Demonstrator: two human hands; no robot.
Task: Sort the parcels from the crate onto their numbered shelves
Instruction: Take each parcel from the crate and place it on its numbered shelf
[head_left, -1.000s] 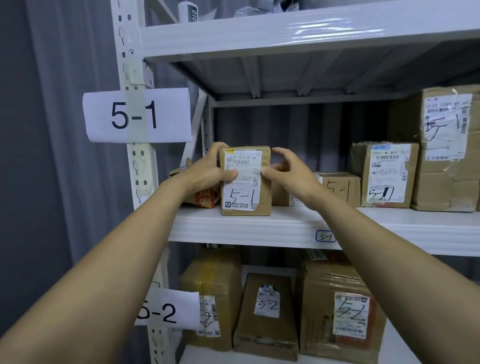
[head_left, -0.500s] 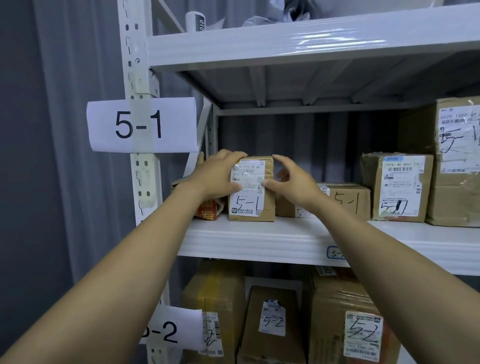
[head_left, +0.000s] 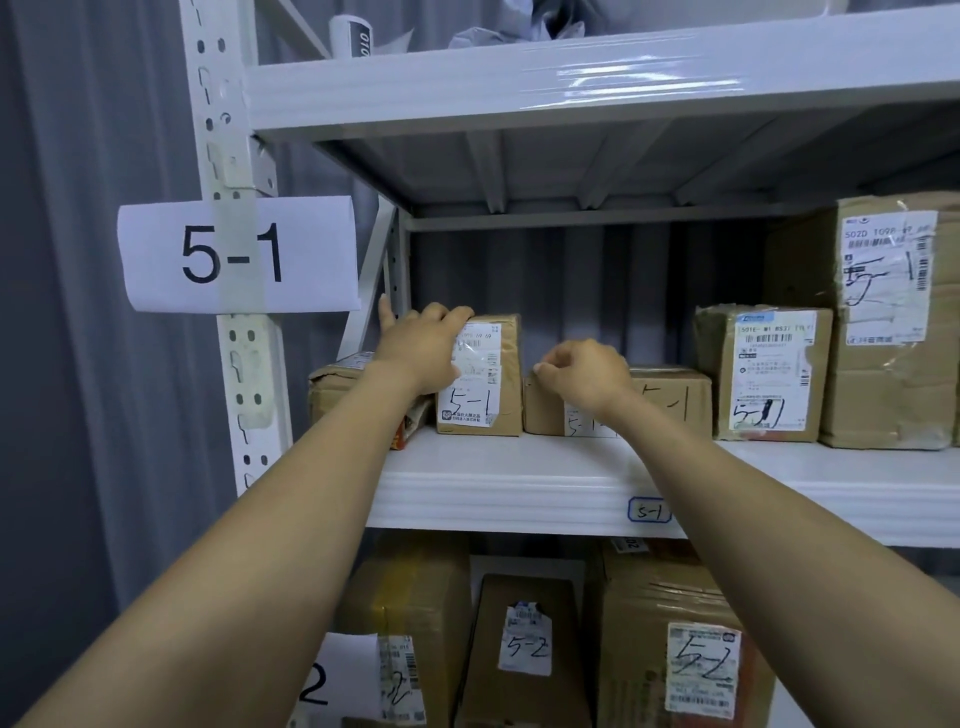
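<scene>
A small brown parcel (head_left: 493, 379) with "5-1" handwritten on its label stands upright on the white shelf (head_left: 519, 499), which carries a small 5-1 tag. My left hand (head_left: 421, 348) grips the parcel's top left corner, fingers curled over its top edge. My right hand (head_left: 587, 374) hovers just right of the parcel, off it, with curled fingers that hold nothing. It is in front of a low box (head_left: 670, 400) also marked 5-1. A large paper sign (head_left: 234, 254) reading 5-1 is taped to the rack's upright post.
A crushed parcel (head_left: 337, 395) lies left of the small one. A medium parcel (head_left: 763, 374) and a tall box (head_left: 883, 322) fill the shelf's right side. The shelf below holds boxes marked 5-2 (head_left: 524, 644). The upper shelf (head_left: 571, 88) hangs close overhead.
The parcel slid deeper onto the shelf. My right hand let go of its right side and drew back with curled fingers. My left hand shifted to its top left corner.
</scene>
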